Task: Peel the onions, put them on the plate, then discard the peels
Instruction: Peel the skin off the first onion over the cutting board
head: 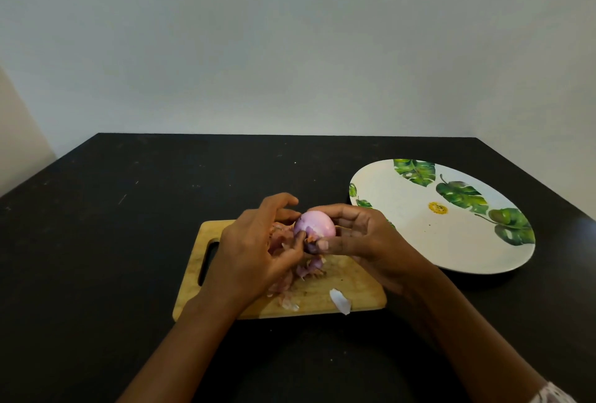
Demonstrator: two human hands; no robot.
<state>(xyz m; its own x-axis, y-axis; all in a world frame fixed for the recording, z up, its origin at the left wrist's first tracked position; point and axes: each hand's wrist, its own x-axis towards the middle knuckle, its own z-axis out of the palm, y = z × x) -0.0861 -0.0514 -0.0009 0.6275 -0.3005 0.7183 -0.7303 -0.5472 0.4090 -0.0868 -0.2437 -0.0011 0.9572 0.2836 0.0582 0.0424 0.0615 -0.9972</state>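
A pale purple onion (316,226), mostly bare of skin, is held above the wooden cutting board (351,286). My right hand (358,235) grips it from the right side and below. My left hand (258,247) touches its left side, thumb and a fingertip pinching a scrap of skin near the bottom. Loose pink and purple peels (309,268) lie on the board under my hands, and a white piece of peel (340,301) sits by the board's front edge. The large white plate (403,196) with green leaf prints stands to the right with no onion on it.
Everything rests on a black table (113,225) whose far edge meets a plain grey wall. The board has a slot handle (209,262) at its left end. The plate reaches close to the table's right edge.
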